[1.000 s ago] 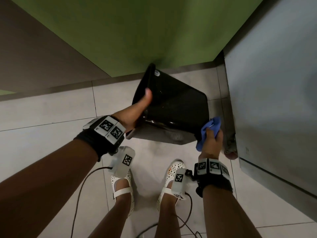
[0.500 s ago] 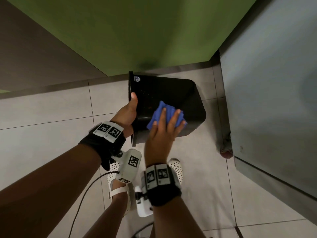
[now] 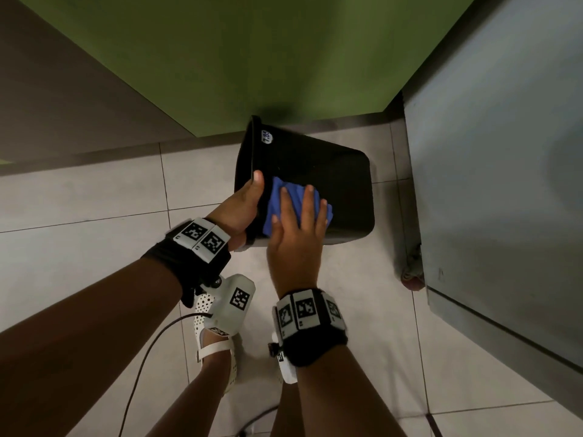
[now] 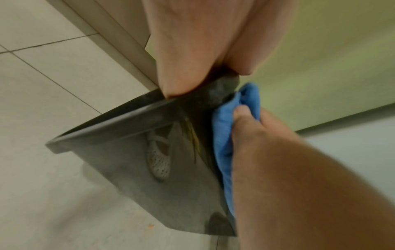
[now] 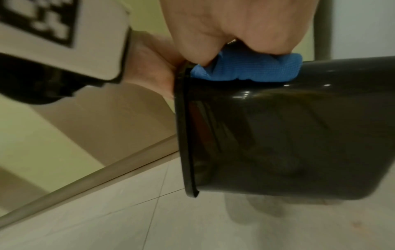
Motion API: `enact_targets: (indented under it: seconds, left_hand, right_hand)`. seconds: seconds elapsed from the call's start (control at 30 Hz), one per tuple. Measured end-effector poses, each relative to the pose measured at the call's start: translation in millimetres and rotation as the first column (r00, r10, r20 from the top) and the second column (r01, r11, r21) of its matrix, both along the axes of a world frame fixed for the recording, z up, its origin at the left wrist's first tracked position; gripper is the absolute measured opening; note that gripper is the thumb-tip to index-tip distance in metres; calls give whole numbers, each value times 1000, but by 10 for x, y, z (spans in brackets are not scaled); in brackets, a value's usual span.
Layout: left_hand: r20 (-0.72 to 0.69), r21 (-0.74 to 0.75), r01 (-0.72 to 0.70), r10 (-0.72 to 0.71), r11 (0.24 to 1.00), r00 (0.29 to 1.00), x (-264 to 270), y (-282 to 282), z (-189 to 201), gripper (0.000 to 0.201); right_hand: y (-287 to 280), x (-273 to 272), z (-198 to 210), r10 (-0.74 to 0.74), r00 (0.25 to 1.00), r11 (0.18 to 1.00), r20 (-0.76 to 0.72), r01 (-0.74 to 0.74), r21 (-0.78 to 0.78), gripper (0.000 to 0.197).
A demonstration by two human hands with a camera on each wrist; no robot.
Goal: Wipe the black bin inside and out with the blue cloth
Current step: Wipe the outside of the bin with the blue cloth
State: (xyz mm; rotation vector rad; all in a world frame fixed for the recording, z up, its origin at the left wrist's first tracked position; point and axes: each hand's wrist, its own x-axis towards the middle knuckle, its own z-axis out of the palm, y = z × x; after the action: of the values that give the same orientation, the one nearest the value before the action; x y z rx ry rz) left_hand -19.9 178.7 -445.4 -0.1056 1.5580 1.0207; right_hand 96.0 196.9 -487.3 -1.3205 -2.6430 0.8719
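The black bin (image 3: 334, 187) is held off the floor on its side, rim to the left and base to the right. My left hand (image 3: 246, 203) grips the rim, thumb on the outer wall. My right hand (image 3: 296, 228) lies flat with spread fingers on the blue cloth (image 3: 277, 200), pressing it against the bin's upper outer wall just beside the rim. In the left wrist view the cloth (image 4: 224, 143) sits bunched between the right thumb and the bin (image 4: 149, 160). In the right wrist view the cloth (image 5: 245, 69) lies on top of the bin (image 5: 278, 126). The bin's inside is hidden.
A green panel (image 3: 252, 58) stands right behind the bin. A grey cabinet (image 3: 489, 184) with a foot (image 3: 413, 272) is close on the right. Below is pale tiled floor (image 3: 79, 209), my feet in white shoes (image 3: 217, 342) and a cable (image 3: 142, 367).
My right hand has carried the cloth from the bin's base up onto its outer wall and slid it left toward the rim. The bin has turned flatter, rim facing left.
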Motion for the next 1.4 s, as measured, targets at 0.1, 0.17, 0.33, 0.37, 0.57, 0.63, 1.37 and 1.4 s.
enact_targets:
  seconds: [0.1,0.17,0.33,0.37,0.57,0.63,1.37,1.4]
  left_hand:
    - [5,-87,43,-43,995,999,0,-42,10,76]
    - [5,-92,59,-59,994,998,-11,-109,-53,88]
    - [-53,-88,49,-54,995,997,7,-112,-25,75]
    - [-67,-87,44,-50,995,997,13,-127,-28,73]
    - [-74,-168,50,-64,984,995,-70,-243,-184,94]
    - [-71,-181,41,-55,983,996,-88,-213,-162,84]
    - [-166,53,57,-47,997,985,-97,-96,-123,51]
    - [-153,45,63,-56,997,987,-117,-99,-132,52]
  right_hand:
    - [177,82,-66,-147,985,987,92,152,-57,51]
    - [329,144,-107,-203,966,972,161,218,-82,51]
    - [813,294,-175,-249,911,892,328,348,-289,49]
    - [893,321,-175,-285,894,842,345,405,-356,50]
    - [671,204,-74,-303,897,870,320,398,-291,53]
    - [437,165,-52,-197,942,934,273,265,-239,53]
    - [168,-443,203,109,983,981,144,-83,-175,51]
    - [87,-380,182,138,986,985,98,-126,-117,51]
